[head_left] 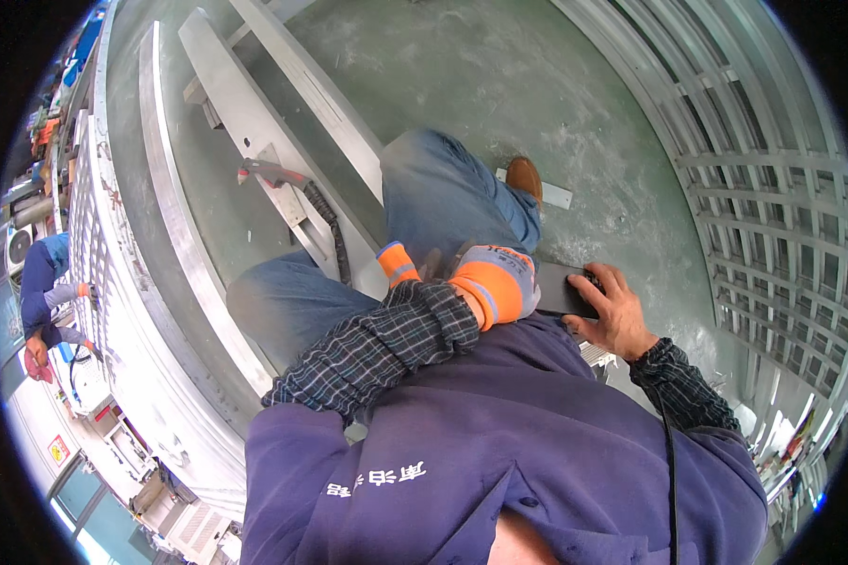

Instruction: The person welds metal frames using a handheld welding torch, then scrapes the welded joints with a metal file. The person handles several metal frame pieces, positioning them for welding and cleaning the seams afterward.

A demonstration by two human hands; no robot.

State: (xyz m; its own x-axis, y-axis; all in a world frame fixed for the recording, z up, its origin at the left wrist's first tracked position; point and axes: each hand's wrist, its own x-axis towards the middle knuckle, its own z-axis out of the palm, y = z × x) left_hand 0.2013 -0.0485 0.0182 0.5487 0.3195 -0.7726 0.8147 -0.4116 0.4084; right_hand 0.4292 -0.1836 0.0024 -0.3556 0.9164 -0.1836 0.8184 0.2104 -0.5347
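Head view: a dark flat tool (563, 287) lies mid-frame, right of centre, long axis roughly level across the picture, its left end hidden behind the gloved left hand (492, 281). The bare right hand (614, 315) has its grip clamped on the tool's right end; whether the left grips it cannot be told. Upper left, aluminium rails (254, 122) run diagonally over the floor (499, 75), with a clamp (271, 173); jeans-clad knees (443, 188) are just above the tool.
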